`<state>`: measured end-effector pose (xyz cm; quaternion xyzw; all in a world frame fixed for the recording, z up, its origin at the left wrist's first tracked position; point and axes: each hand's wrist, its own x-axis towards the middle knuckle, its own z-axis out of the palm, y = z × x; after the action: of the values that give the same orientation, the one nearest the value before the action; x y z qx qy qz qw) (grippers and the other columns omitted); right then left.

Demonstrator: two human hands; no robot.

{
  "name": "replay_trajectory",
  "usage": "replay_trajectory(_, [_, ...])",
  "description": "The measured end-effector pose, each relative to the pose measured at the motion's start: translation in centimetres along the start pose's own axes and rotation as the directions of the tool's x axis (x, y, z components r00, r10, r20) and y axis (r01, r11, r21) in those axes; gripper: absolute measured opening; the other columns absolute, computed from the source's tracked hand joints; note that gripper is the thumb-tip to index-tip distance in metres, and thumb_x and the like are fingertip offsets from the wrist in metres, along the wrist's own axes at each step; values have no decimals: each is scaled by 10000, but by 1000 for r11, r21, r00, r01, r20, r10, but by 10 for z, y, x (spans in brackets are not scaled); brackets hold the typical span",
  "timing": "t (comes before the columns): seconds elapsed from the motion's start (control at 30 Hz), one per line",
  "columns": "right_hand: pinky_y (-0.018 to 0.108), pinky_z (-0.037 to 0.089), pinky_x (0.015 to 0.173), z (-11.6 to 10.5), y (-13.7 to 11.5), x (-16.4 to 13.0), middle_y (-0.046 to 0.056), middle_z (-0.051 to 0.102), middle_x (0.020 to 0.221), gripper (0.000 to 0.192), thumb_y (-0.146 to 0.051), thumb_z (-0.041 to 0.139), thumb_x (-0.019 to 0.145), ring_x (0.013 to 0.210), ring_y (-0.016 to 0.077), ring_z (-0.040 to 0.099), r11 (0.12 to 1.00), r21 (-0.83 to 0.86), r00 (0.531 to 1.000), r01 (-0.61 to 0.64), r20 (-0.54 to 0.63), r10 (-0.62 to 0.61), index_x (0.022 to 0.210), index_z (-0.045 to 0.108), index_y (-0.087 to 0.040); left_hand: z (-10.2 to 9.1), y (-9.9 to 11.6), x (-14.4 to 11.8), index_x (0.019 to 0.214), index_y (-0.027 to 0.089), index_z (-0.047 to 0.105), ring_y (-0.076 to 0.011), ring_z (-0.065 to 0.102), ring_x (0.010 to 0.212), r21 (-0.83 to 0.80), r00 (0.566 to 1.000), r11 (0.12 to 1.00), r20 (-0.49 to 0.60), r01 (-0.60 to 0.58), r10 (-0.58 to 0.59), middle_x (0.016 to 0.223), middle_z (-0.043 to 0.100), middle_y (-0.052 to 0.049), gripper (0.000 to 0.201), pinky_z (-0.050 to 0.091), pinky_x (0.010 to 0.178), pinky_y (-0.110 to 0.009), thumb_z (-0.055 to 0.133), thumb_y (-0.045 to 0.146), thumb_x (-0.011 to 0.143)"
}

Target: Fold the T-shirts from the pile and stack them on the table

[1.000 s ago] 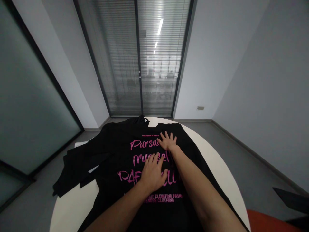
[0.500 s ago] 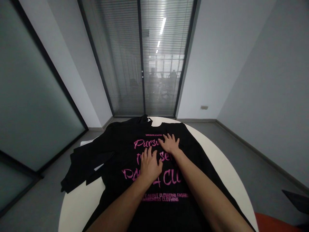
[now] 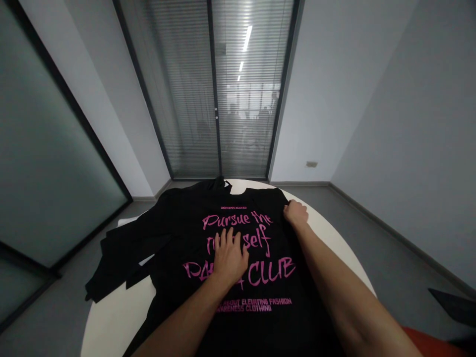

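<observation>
A black shirt [image 3: 256,325] with pink lettering lies spread over a round white table, its neckline at the far edge. My left hand [image 3: 229,254] rests on the middle of the print, fingers spread and covering some letters. At the shirt's right edge, near the shoulder, my right hand [image 3: 297,213] is closed on the black cloth with its fingers curled. The sleeve [image 3: 111,260] on the left lies over the table's edge, along with more dark cloth. Where the right sleeve lies is hidden by my arm.
The white table [image 3: 336,243] shows its rim on the right and at the lower left. Something white [image 3: 128,221] pokes out from under the cloth at left. A red-orange surface [image 3: 424,342] and a dark pointed object [image 3: 451,305] are at lower right. Glass doors [image 3: 241,124] stand beyond.
My right hand has moved right, from flat on the upper print to the shirt's right edge, and its fingers have closed. My left hand stays on the print.
</observation>
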<state>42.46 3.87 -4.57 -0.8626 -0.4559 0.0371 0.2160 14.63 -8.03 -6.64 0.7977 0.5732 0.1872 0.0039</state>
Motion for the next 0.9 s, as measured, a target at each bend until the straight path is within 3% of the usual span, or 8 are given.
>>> replay_trajectory(0.2, [367,494,964,2,23,29,127,700,1211,526,-259,607,880,1147,268,643,997,77,997,2,80,-8,1400,555,-200,-2,4,2,1389,122,571,-336,402,1415,4,1000,1000,0,-6,6,1497,508,-136,513,238,1221,-538,474,296,916])
replay_trajectory(0.43, [266,523,777,9,13,48,70,766,1022,319,-236,653,793,920,224,713,986,167,989,-18,146,-7,1086,775,-221,-5,6,4,1397,93,560,-334,423,1391,-14,1000,1000,23,-16,17,1478,527,-140,536,252,1216,-525,459,277,904])
replay_trajectory(0.57, [228,514,734,8,9,51,45,777,914,369,-149,616,759,799,182,714,979,203,986,13,162,-47,1076,792,-217,-7,8,6,1396,81,561,-333,430,1379,-9,999,1000,29,-20,20,1476,528,-143,544,256,1213,-517,458,271,896])
replay_trajectory(0.73, [269,526,791,3,15,55,108,773,963,504,-82,572,736,860,222,728,984,179,994,20,104,-39,1201,747,-173,-8,11,8,1405,80,551,-348,417,1384,-2,999,1000,47,-22,23,1486,512,-151,567,257,1207,-522,465,325,901])
replay_trajectory(0.9, [306,518,909,2,26,60,149,735,1147,517,-87,574,778,1047,261,705,992,122,995,36,85,-47,1277,695,-144,-2,14,14,1424,90,536,-351,407,1394,-17,998,999,59,-36,37,1501,498,-143,600,246,1212,-531,458,383,906])
